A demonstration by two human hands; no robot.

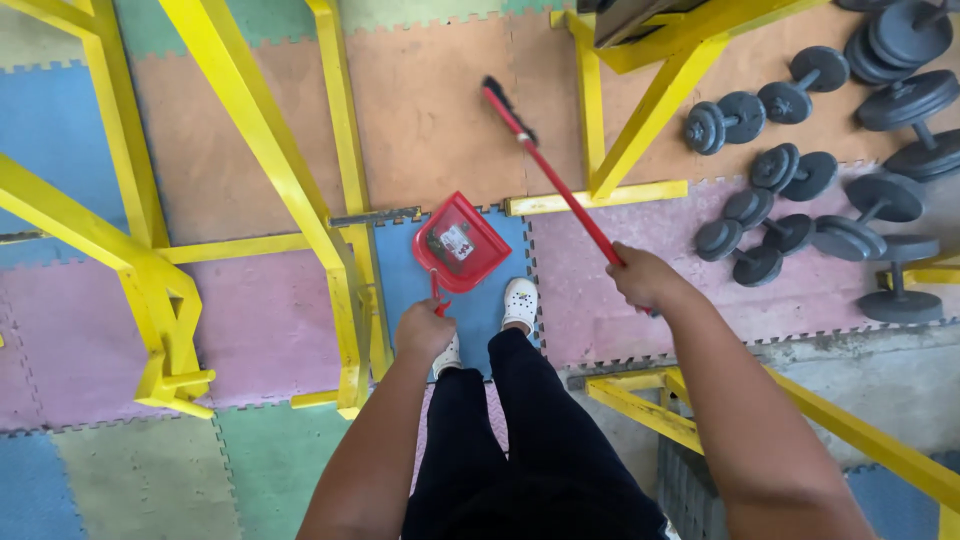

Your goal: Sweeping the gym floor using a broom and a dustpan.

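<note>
My left hand (424,330) grips the short handle of a red dustpan (461,243) that rests on a blue floor mat in front of my white shoes (519,301). Some dirt and a small paper scrap lie in the pan. My right hand (640,277) holds the red stick of a broom (548,174). The stick slants up and left to a dark brush head on the tan mat, a little beyond the dustpan. My dark trousers fill the bottom centre.
Yellow metal frames (262,140) stand left and right of me on coloured foam mats. Several dark dumbbells (795,92) lie at the right. A yellow rail (640,405) and bare concrete floor sit at the lower right.
</note>
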